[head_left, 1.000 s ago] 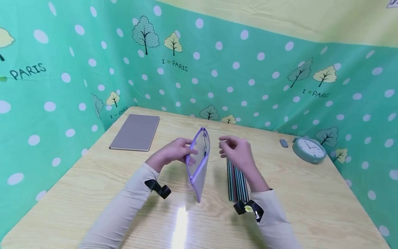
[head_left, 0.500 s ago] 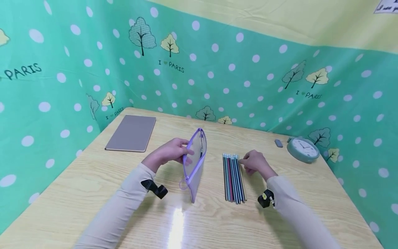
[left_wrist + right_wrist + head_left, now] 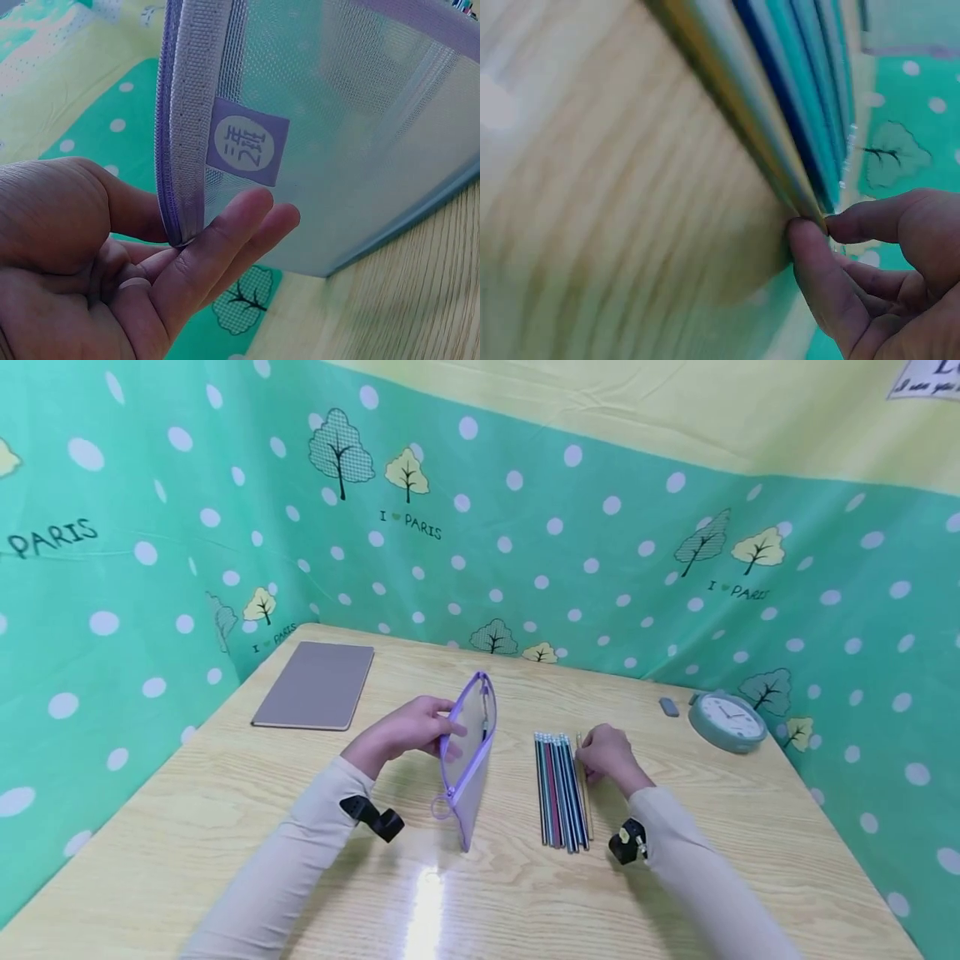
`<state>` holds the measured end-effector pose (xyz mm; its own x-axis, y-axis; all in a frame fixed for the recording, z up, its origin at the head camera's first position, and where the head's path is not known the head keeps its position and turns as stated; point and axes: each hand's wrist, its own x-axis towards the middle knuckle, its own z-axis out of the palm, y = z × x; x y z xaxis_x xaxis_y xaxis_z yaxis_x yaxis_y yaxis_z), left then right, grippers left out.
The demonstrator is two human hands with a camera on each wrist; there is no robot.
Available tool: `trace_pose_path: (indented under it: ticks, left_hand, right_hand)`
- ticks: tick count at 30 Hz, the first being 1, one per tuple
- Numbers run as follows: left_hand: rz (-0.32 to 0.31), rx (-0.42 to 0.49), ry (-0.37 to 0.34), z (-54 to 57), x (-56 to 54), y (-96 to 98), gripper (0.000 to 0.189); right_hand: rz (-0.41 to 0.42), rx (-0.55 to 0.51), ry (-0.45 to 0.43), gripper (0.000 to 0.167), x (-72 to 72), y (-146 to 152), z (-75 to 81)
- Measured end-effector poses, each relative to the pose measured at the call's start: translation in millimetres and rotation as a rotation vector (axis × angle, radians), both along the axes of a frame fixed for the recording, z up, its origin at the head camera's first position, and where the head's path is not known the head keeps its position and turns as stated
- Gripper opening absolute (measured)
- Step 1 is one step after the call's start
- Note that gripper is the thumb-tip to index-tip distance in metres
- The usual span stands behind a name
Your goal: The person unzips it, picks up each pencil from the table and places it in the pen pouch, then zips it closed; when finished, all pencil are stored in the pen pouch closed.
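My left hand [image 3: 422, 727] holds a mesh zipper pouch [image 3: 471, 802] on edge by its purple zipped rim, with its mouth spread apart. Seen from the left wrist, thumb and fingers pinch the zipper edge [image 3: 176, 150] beside a purple label [image 3: 247, 142]. A small dark thing shows inside the mouth. To the right, several pencils [image 3: 555, 797] in dark, teal and red lie side by side on the table. My right hand [image 3: 609, 755] pinches the far end of a gold pencil [image 3: 761, 139] at the right of the row, slightly apart from the others.
A grey notebook [image 3: 315, 685] lies at the back left of the wooden table [image 3: 300, 893]. At the back right are a small grey eraser-like block [image 3: 669, 707] and a round teal clock [image 3: 726, 722]. A green dotted curtain [image 3: 600, 568] hangs behind.
My right hand has gone from beside the pouch to the right of the pencil row, then pinched the gold pencil and parted it slightly from the others. My left hand keeps holding the pouch.
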<state>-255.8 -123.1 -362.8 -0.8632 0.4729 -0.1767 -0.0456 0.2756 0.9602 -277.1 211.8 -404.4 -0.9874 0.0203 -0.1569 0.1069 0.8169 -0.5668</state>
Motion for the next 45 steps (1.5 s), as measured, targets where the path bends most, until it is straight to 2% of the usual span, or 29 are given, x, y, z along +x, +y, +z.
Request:
trace_pose_path:
  ticks: [3, 6, 10, 13, 15, 18, 21, 25, 32, 35, 38, 42, 45]
  left_hand:
    - [-0.007, 0.001, 0.0, -0.4, -0.1, 2.3, 0.049]
    - [-0.005, 0.0, -0.003, -0.8, -0.2, 3.3, 0.049]
    - [0.005, -0.004, -0.005, -0.7, -0.2, 2.9, 0.049]
    - [0.007, -0.006, -0.005, 0.4, -0.2, 3.2, 0.051]
    - [0.006, -0.006, -0.002, 1.1, -0.2, 4.2, 0.052]
    - [0.008, 0.0, -0.009, 1.1, -0.8, 4.5, 0.053]
    - [0.003, 0.005, -0.015, -0.3, -0.9, 5.9, 0.053]
    - [0.007, 0.01, -0.018, -0.4, -0.3, 8.1, 0.051]
    - [0.055, 0.002, -0.035, 0.3, -1.2, 7.0, 0.052]
    - [0.064, -0.005, -0.033, 0.1, -1.3, 6.9, 0.053]
    - [0.069, -0.01, -0.021, -0.8, -1.7, 7.3, 0.053]
    - [0.071, -0.017, -0.007, -0.5, -2.4, 8.7, 0.053]
    - [0.066, -0.027, -0.005, 1.3, -3.0, 9.9, 0.053]
  right_hand:
    - [-0.042, -0.108, -0.004, 0.02, 1.6, 4.5, 5.9]
    - [-0.094, -0.263, 0.036, 0.029, 5.4, 4.5, 17.8]
    - [-0.167, -0.572, 0.189, 0.034, 11.9, -8.7, 38.3]
    - [-0.219, -0.831, 0.34, 0.028, 18.4, -29.5, 51.5]
    - [-0.242, -0.964, 0.434, 0.02, 23.9, -46.9, 58.7]
    - [-0.213, -1.1, 0.565, 0.012, 34.3, -76.2, 67.1]
    - [-0.124, -1.178, 0.652, 0.01, 43.7, -99.6, 67.9]
    - [0.008, -1.147, 0.684, 0.012, 53.5, -116.4, 63.4]
    - [0.147, -1.036, 0.622, 0.016, 60.6, -127.2, 60.6]
    - [0.181, -1.006, 0.587, 0.018, 61.3, -128.7, 59.4]
    - [0.181, -0.953, 0.572, 0.018, 60.8, -129.9, 55.4]
    - [0.175, -0.846, 0.567, 0.017, 60.1, -131.7, 50.0]
    - [0.201, -0.771, 0.555, 0.017, 60.5, -133.6, 48.0]
